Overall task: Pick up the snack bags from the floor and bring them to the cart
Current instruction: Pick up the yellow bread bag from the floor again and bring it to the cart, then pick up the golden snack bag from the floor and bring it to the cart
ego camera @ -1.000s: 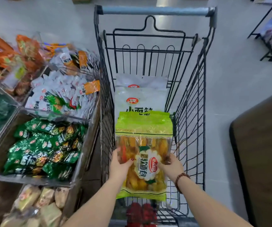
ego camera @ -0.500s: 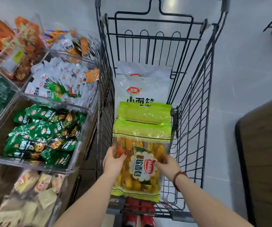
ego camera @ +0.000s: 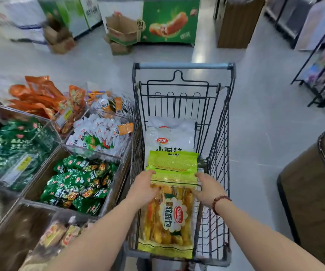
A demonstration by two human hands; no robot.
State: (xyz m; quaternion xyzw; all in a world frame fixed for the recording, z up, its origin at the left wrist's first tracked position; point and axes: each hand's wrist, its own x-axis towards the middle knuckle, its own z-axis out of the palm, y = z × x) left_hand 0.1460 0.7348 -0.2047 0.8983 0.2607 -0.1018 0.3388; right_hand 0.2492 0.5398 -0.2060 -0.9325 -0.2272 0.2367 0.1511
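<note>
A wire cart stands on a grey floor, its blue handle at the far end; inside lies a clear bread bag with green ends, on top of a second green bag and two white bags; the left hand rests flat on the bread bag's left edge, fingers straight; the right hand, fingers spread, touches its right edge, a bead bracelet on the wrist; bins left of the cart hold green packets, white packets and orange packets; cardboard boxes sit farther off.
</note>
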